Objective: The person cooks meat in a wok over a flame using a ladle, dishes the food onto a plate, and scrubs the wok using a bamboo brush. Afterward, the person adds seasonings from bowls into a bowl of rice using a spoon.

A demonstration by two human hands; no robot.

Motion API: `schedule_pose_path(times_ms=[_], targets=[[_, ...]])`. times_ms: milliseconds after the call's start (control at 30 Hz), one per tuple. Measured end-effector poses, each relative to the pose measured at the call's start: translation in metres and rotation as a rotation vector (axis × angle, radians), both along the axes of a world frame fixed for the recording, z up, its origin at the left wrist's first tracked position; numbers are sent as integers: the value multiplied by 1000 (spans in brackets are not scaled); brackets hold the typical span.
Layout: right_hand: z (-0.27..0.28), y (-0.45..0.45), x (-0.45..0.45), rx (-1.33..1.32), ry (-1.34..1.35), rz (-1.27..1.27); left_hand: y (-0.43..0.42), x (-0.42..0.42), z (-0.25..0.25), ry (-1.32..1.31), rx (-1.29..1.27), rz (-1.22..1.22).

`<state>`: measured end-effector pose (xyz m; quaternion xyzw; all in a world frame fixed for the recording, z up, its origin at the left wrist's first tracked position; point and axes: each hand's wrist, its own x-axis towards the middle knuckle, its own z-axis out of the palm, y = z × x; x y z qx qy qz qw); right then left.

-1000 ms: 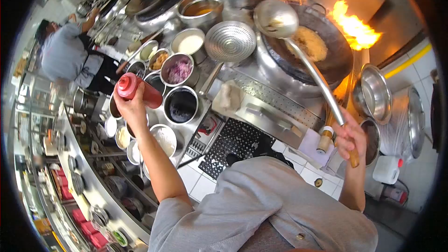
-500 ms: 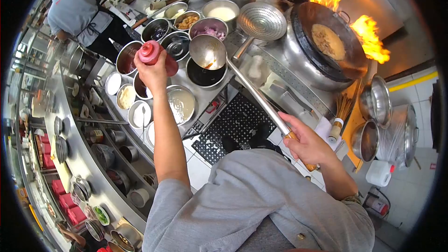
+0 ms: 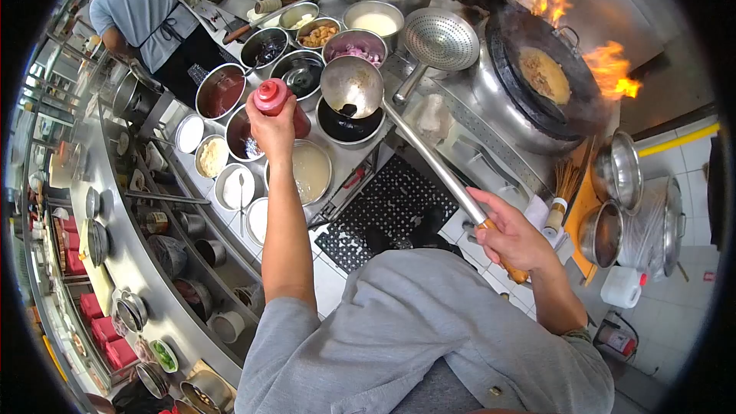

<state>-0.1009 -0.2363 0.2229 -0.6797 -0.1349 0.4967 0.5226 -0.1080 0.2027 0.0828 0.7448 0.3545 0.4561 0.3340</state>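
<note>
My left hand wraps round the red bottle near the ladle; my right hand, closed on its wooden handle, holds it over the dark-filled pot, I judge remotely, to catch drips.

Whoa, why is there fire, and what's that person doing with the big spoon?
The person's right hand holds a long-handled ladle, its bowl over the sauce containers. There's a dark patch in the ladle. The left hand grips a red squeeze bottle. Nearby, golden food sits in a wok, with flames rising around its far side. Neither hand is touching the wok.
</note>
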Motion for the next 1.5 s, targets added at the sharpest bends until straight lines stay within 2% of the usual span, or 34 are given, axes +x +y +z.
schedule_pose_path(times_ms=[100, 167, 200, 233, 267, 300, 333, 400, 467, 500, 567, 633, 667, 700, 733, 767, 800, 900, 967, 1033, 1100, 1133, 1167, 1267, 1367, 1400, 1500], targets=[[8, -1, 1, 58, 82, -72, 7, 5, -23, -1, -19, 2], [8, -10, 3, 148, 170, -160, 12, 10, -43, -40, -92, -89], [5, -12, 6, 198, 231, -168, 14, 12, -54, -110, -24, -120], [8, -13, 6, 265, 314, -249, 8, 11, -42, 22, -83, -84], [6, -16, 5, 322, 412, -308, 9, 5, -40, 77, -15, -57], [-8, -30, 7, 409, 464, -361, 6, 7, -55, 92, 166, 101], [-20, -49, 12, 485, 508, -435, -7, 1, -33, 116, 235, 100], [-46, -81, 26, 728, 552, -409, -44, -5, 15, 32, 249, 122], [-46, -104, 50, 798, 370, -397, -85, -6, 45, -139, 142, -118], [-42, -116, 56, 829, 276, -402, -108, -5, 56, -135, 162, -231], [-8, -125, 64, 664, 3, -585, -149, 5, 60, -46, -60, -599], [18, -131, 76, 395, -255, -642, -173, 24, 36, 23, 18, -713], [29, -139, 85, 199, -354, -678, -185, 33, 33, 96, 12, -689], [29, -148, 90, 126, -393, -740, -194, 40, 30, 162, 20, -690], [29, -161, 104, 49, -428, -672, -201, 49, 23, 145, 37, -706], [26, -170, 118, -108, -415, -713, -211, 57, 31, 195, 27, -711], [28, -176, 132, -158, -372, -707, -219, 63, 30, 220, 19, -740], [-16, -223, 179, -243, -336, -674, -258, 94, 51, 218, 83, -921], [-29, -232, 184, -441, -490, -681, -285, 117, 62, 242, 147, -995], [-35, -241, 177, -541, -784, -571, -307, 135, 76, 245, 209, -1049], [6, -234, 177, -510, -429, -633, -344, 165, 90, 245, 271, -1097], [2, -245, 187, -251, -310, -669, -366, 184, 93, 160, 318, -1143], [1, -248, 188, -247, -279, -672, -388, 201, 94, 74, 361, -1186], [13, -249, 192, -188, -169, -657, -427, 232, 74, 302, 559, -1219], [23, -264, 196, -272, -189, -548, -427, 232, 79, 385, 596, -1198], [21, -261, 199, -389, -270, -501, -428, 230, 85, 389, 602, -1184], [-18, -257, 209, -615, -1111, -303, -429, 232, 79, 275, 588, -1201]])
